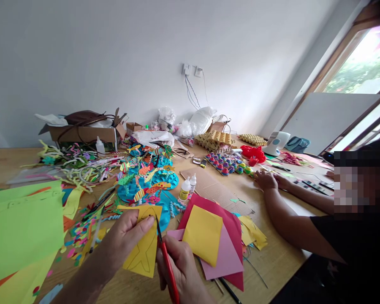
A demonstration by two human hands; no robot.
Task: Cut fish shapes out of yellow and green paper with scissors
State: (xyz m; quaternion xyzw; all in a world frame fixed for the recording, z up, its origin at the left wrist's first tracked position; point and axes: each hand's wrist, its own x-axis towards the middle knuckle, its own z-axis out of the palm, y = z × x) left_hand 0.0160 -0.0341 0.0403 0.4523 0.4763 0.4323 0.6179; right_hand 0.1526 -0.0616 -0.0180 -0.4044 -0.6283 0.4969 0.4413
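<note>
My left hand [126, 232] pinches a yellow sheet of paper [147, 253] near its top, thumb on the front. A fish-like outline is drawn on the sheet in dark line. In my right hand [183, 266] is a pair of scissors with red handles [168, 266], its dark blade at the sheet's right edge near the top. Just right of the scissors lies a stack with a yellow paper square [204, 234], a pink sheet [224, 257] and a red sheet [237, 232]. Beyond my hands, colourful paper fish [145, 190] cover blue painted egg-carton pieces [123, 192].
Green paper sheets [22, 232] lie at left. Glue bottles [185, 189] stand by a cardboard sheet [212, 185]. Behind are pipe cleaners [60, 160], a cardboard box [85, 134] and egg trays [213, 139]. At right, another person's arms [272, 202] reach over the table.
</note>
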